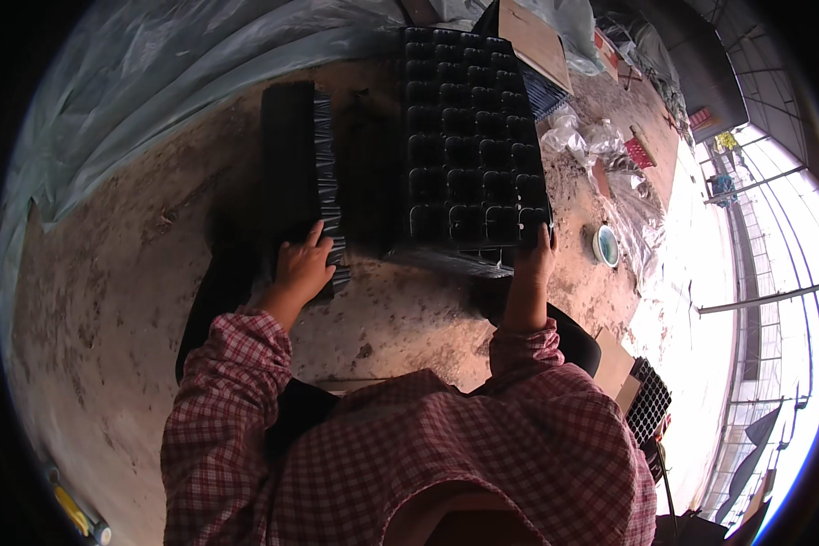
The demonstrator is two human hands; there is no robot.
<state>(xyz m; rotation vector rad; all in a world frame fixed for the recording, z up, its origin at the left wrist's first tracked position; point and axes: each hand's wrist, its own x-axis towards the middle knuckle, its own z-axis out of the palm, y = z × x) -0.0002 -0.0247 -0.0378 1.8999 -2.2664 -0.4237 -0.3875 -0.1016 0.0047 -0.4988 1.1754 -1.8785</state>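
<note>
A: Black plastic throughout. Entry: a seedling tray [475, 136] with a grid of cells lies flat on the dusty ground [109, 300] straight ahead. Every cell that shows looks dark and hollow; no soil or plants can be made out in them.

B: Hands?

A: Right hand [535, 264] is at the tray's near right corner, fingers curled over the edge, so it grips the rim. Left hand [304, 266] lies on the near end of a stack of nested trays [300, 168], just left of the flat one, fingers spread over the top and thumb at the side. It presses on the stack; whether it clasps it, I cannot tell.

B: Stage reached?

A: Judgement only: one tray is separated and laid out, apart from the stack. The stack looks thick, so most of the trays remain nested. More black edge shows under the flat tray's near side; whether that is a second tray, I cannot tell.

B: Surroundings?

A: Clear plastic sheeting [155, 82] at far left, crumpled clear bags [610, 159] and a small round tin [606, 244] right of the tray, and another cell tray [648, 405] near the person's right side. Both sleeves are red-checked.
</note>
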